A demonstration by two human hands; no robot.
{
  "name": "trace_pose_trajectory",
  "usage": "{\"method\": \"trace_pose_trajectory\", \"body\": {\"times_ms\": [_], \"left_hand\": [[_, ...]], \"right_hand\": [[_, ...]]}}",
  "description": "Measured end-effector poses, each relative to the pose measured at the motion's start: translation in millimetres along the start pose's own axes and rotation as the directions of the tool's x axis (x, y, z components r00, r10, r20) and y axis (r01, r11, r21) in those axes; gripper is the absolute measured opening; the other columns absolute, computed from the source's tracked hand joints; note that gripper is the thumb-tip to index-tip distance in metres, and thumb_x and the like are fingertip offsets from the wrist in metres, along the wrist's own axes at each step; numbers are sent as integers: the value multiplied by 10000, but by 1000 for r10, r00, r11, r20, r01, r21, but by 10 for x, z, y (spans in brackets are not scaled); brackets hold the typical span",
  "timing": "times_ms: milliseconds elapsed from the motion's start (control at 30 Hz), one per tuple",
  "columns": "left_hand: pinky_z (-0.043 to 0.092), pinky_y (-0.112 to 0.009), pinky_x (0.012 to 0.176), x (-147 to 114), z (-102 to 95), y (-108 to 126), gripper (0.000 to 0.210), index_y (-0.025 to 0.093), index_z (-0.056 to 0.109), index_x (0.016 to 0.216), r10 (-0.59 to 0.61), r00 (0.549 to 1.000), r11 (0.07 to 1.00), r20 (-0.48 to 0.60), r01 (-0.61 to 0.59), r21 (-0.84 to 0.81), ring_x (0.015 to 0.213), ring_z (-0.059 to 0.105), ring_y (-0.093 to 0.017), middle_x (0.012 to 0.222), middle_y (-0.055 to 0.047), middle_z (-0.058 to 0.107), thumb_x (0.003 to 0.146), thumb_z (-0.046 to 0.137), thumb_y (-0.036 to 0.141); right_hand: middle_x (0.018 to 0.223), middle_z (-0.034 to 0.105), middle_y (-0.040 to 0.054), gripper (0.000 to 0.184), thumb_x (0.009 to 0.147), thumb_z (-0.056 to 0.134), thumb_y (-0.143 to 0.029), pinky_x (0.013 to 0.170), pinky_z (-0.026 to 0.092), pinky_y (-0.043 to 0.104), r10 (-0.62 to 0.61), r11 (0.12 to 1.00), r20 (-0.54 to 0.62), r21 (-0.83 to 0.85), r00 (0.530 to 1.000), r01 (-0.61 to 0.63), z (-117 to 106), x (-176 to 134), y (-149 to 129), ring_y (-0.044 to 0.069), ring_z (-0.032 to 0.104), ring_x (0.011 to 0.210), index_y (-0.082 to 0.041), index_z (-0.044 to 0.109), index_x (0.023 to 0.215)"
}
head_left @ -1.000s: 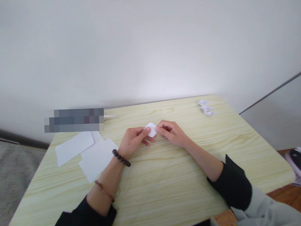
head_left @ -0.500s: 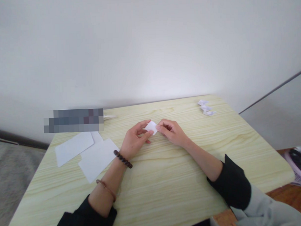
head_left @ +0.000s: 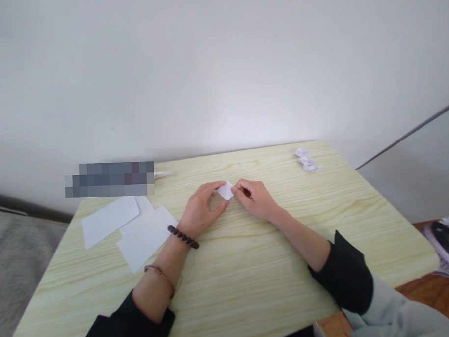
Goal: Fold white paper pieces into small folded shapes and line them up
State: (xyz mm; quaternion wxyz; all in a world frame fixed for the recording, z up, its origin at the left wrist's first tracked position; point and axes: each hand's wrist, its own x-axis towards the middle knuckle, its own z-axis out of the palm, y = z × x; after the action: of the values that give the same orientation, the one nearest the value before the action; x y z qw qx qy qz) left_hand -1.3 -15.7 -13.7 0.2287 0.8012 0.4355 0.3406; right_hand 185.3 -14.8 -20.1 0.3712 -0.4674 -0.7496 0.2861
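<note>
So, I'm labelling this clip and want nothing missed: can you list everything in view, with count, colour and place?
small paper: 1, white, between both hands
loose sheets: apparently 3, white, overlapping, table's left
folded papers: 3, white, table's far right
pixelated patch: 1, grey-blue, far left, contents hidden
thin item: 1, whitish, beside patch
table: 1, pale yellow, beneath hands
basket: 1, pale purple, right edge
wall: white, behind table
floor: brown lower right, grey left
bracelets: 2, brownish, left arm
sleeves: 2, black cuffs, both arms
left hand: 1, bare, holding small paper
right hand: 1, bare, pinching its corner
</note>
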Motion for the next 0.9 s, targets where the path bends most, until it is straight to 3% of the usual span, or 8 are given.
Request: {"method": "trace_pose_trajectory", "body": {"times_ms": [133, 300, 433, 533, 667, 900], "left_hand": [[476, -391, 922, -8, 21, 1, 387, 178, 570, 1170, 2, 1000, 1000, 4, -2, 24, 1035, 597, -224, 1140, -93, 644, 790, 585, 250], [467, -396, 924, -3, 29, -41, 277, 200, 633, 1097, 102, 994, 988, -23, -99, 121, 1016, 587, -223, 1053, -78, 677, 838, 578, 283], [469, -392, 907, 2, 36, -116, 190, 213, 709, 978, 194, 981, 966, -27, -186, 178, 1005, 559, -225, 1011, -79, 687, 866, 575, 286], [481, -402, 868, -5, 45, -155, 171, 231, 731, 938, 194, 981, 955, -33, -181, 234, 961, 551, -227, 953, -79, 676, 861, 585, 276], [505, -374, 808, -16, 47, -180, 185, 232, 727, 961, 187, 982, 950, -31, -173, 262, 903, 561, -210, 906, -71, 659, 866, 570, 254], [506, -347, 781, -11, 4, -193, 234, 206, 726, 881, 187, 982, 942, 19, -185, 281, 858, 597, -205, 880, -70, 692, 897, 499, 264]], "right_hand": [[565, 455, -38, 274, 895, 467, -305, 529, 277, 237, -26, 991, 31, -132, 999, 30, -15, 9, 17, 86, 393, 515, -181, 474, 651], [648, 503, -8, 251, 896, 487, -302, 597, 325, 252, -92, 961, 47, -257, 995, 101, -27, 16, 37, 106, 437, 592, -174, 516, 683], [857, 551, 41, 161, 894, 507, -303, 647, 382, 256, -129, 954, 33, -269, 991, 133, -29, -1, 31, 124, 492, 694, -173, 578, 833], [957, 556, 52, 103, 868, 526, -218, 672, 410, 262, -157, 956, 76, -237, 985, 171, -46, -10, 20, 125, 506, 720, -183, 602, 928], [995, 569, 50, 174, 796, 571, -129, 707, 434, 273, -183, 954, 145, -213, 972, 211, -77, -6, 19, 128, 524, 744, -189, 644, 942], [988, 577, 51, 156, 875, 557, -242, 660, 431, 258, -149, 945, 165, -267, 975, 189, -85, 7, 53, 98, 523, 665, -184, 700, 892]]}}
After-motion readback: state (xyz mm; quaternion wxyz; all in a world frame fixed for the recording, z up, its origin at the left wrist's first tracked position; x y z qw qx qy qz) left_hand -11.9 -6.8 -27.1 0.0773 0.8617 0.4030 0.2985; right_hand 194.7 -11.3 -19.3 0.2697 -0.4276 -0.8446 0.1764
